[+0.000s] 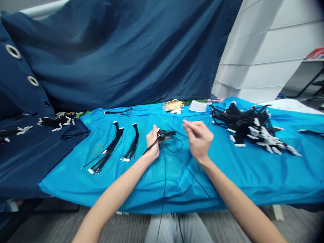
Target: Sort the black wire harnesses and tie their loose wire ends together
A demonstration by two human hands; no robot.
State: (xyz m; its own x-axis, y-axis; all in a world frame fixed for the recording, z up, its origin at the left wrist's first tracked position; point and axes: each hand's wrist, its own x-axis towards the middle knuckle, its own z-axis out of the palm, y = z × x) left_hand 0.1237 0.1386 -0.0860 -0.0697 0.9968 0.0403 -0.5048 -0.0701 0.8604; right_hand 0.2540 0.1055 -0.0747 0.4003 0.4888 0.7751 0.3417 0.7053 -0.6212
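My left hand is closed around a black wire harness with a white connector, held above the blue cloth. From it, long thin black wires hang down toward my lap and to the right, and one curls in a loop. My right hand is raised just to the right, thumb and fingers pinched together. Whatever is between those fingertips is too small to make out. Left of my left hand, a black wire harness with white connectors lies flat, beside further harnesses.
A large pile of black harnesses with white connectors lies at the right. A rubber band is at the left. Toward the back are a gold packet and a clear plastic bag. More harnesses rest on dark cloth. A dark blue curtain hangs behind.
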